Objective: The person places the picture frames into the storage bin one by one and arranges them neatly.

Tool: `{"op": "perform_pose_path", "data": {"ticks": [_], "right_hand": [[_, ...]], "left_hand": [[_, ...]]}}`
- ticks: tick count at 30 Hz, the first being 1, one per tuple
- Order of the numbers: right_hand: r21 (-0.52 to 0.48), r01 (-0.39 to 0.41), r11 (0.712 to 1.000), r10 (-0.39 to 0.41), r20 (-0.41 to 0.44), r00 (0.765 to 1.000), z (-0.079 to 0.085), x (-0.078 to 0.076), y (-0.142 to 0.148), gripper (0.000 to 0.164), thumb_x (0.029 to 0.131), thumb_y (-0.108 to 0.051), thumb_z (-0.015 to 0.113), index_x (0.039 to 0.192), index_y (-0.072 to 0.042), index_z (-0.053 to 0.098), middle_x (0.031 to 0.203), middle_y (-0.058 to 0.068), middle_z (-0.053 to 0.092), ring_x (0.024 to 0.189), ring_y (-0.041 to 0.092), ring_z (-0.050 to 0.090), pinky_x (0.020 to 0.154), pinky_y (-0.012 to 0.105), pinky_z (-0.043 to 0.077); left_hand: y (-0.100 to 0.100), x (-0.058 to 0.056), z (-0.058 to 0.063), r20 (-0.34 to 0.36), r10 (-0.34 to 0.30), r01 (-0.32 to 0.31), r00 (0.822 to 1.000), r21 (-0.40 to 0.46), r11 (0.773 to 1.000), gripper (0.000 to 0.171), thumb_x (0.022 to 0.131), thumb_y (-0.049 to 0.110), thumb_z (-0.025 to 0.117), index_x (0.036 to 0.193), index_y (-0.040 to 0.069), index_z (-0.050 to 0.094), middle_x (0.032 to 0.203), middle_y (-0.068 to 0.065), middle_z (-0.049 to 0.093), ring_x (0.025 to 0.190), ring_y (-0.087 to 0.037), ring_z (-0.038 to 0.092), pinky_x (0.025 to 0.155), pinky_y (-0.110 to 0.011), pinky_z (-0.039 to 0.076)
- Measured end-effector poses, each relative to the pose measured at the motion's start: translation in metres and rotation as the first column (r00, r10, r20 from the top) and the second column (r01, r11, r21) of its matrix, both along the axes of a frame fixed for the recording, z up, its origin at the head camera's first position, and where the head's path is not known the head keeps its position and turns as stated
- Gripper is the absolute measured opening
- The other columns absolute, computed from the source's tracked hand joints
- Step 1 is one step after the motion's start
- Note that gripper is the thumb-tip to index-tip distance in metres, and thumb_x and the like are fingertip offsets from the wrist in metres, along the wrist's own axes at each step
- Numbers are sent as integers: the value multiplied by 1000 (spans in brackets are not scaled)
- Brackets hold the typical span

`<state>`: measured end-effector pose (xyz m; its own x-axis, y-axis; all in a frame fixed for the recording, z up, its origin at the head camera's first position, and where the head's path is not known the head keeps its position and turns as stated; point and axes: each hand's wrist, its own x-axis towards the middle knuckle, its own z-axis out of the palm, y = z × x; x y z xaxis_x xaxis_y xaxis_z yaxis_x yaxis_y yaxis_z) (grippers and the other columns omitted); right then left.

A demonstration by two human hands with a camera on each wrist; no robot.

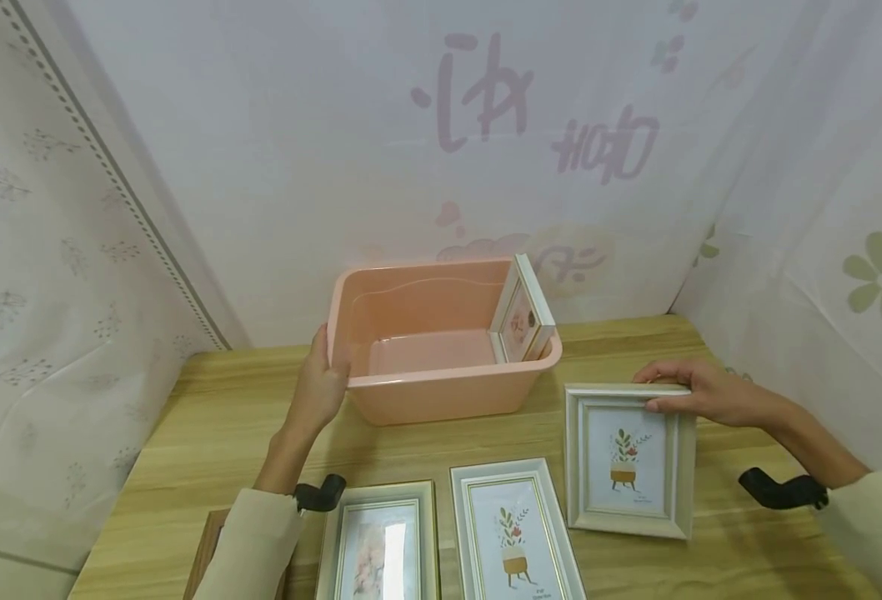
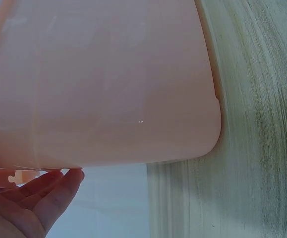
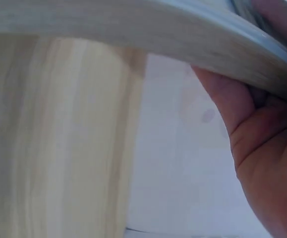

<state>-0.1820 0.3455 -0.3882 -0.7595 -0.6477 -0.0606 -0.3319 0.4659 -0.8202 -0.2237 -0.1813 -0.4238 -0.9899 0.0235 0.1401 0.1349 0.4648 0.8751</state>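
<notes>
My left hand (image 1: 319, 385) grips the left rim of a pink plastic basin (image 1: 426, 396) at the back of the table; in the left wrist view its fingers (image 2: 66, 191) lie against the basin's rim. One white picture frame (image 1: 522, 312) leans upright inside the basin at its right end. With my right hand (image 1: 711, 393) I hold another white picture frame (image 1: 630, 458) by its top right corner, thumb on the front and fingers behind. A plant-pot picture shows in it. The right wrist view has the frame's edge (image 3: 133, 29) close up.
Two more light picture frames, one with a plant print (image 1: 516, 533) and one with a glossy floral print (image 1: 377, 542), lie at the table's front. A brown frame (image 1: 204, 554) is partly hidden under my left sleeve. Patterned cloth (image 1: 298, 167) hangs behind the wood-grain table (image 1: 223, 417).
</notes>
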Motion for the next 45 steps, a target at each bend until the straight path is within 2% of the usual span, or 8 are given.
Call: {"op": "perform_pose_path", "data": {"ticks": [10,16,23,27,32,36,41,45], "right_hand": [[53,52,997,-44,-144,989,26,5,-15,42,98,-5,58,140,-2,52,118,19,66,84,13,70,63,33,58],[59,111,992,-95,-230,969,42,7,-22,41,99,-5,57,140,-9,55,117,10,67,76,12,69,60,31,57],[47,124,991,-109,-250,962,63,8,-30,43,99,-4,56,141,-11,54,110,7,69,73,14,69,58,32,56],[27,142,990,-130,-271,954,73,9,-36,44,99,-3,55,142,-12,54,108,-4,68,70,15,69,56,33,56],[-3,188,982,-175,-382,908,84,9,-42,45,97,1,57,141,-12,56,118,-21,62,69,13,67,55,30,55],[-41,187,981,-185,-466,865,92,6,-45,45,95,6,58,137,-8,59,120,-23,62,71,10,67,56,26,55],[-72,130,989,-149,-509,848,102,2,-49,43,93,12,56,133,-2,61,121,-22,62,74,8,69,56,25,56],[-81,137,987,-159,-522,838,109,0,-52,42,93,12,55,132,-2,62,123,-23,62,78,6,69,58,24,56]], "left_hand": [[-1,0,1,5,11,-11,1000,-3,1000,61,99,9,38,157,9,19,152,-21,38,136,-39,41,111,-61,32],[0,0,1,1,-6,6,1000,15,1000,60,99,8,38,156,7,20,147,-24,42,128,-39,47,106,-61,37],[0,1,0,-11,-17,18,1000,30,999,60,99,8,37,156,7,19,148,-24,41,131,-40,46,107,-63,36],[0,0,-1,-28,-20,21,999,28,999,60,99,7,37,156,5,19,150,-25,39,134,-40,44,108,-62,35],[0,-1,-1,-26,-16,17,1000,23,1000,60,98,7,37,156,5,19,151,-24,39,135,-40,42,108,-62,35],[0,0,-1,-29,-14,15,999,21,1000,59,99,8,37,156,6,20,150,-24,39,135,-39,43,108,-62,35],[0,-1,-1,-35,-9,9,999,16,1000,59,99,7,38,155,5,22,150,-23,40,135,-38,42,109,-61,34],[0,-1,-2,-28,-7,8,1000,14,1000,59,99,8,38,156,6,21,150,-23,40,135,-38,43,109,-61,34]]}}
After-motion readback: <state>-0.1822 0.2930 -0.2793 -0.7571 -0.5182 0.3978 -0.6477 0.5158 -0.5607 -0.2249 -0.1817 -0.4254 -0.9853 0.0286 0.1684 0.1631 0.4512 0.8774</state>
